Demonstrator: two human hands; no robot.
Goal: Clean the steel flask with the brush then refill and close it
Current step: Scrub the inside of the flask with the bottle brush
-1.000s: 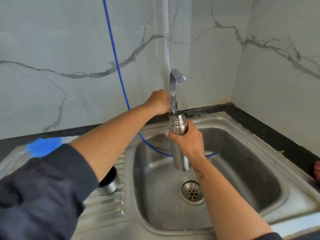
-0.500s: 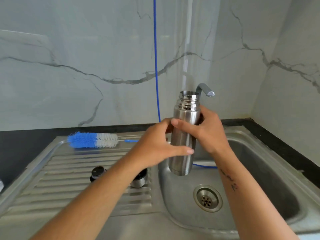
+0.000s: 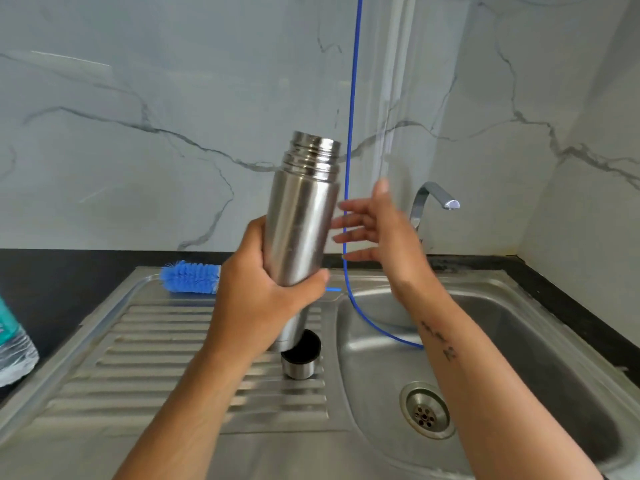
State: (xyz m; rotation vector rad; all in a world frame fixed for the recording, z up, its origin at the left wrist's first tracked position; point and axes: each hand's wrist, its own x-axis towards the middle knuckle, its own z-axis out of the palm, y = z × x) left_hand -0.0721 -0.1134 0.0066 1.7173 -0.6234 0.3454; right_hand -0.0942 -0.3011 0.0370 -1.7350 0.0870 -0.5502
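Here the steel flask (image 3: 302,216) is held nearly upright, leaning slightly to the right at the top, above the ribbed draining board (image 3: 166,355) of the steel sink (image 3: 540,327); its threaded mouth is uncovered and raised in front of the marbled wall. The lower part of its body is gripped by the left hand (image 3: 258,292), whose fingers are wrapped round the far side while the thumb is pressed across the front. The right hand (image 3: 377,233) is held just to the right of the flask with fingers spread and straight; nothing is grasped by it, and whether its fingertips touch the steel cannot be told because of blur. Directly below the flask's base a steel cap (image 3: 300,355) with a dark inside is stood on the draining board. At the back edge of the board the brush (image 3: 190,277) is laid on its side, its blue bristles showing to the left of the gripping hand. A thin blue hose (image 3: 351,133) is hung down the wall and curved into the basin. The bent tap (image 3: 433,199) is seen behind the open hand, and a clear plastic bottle (image 3: 14,344) is partly visible at the left edge
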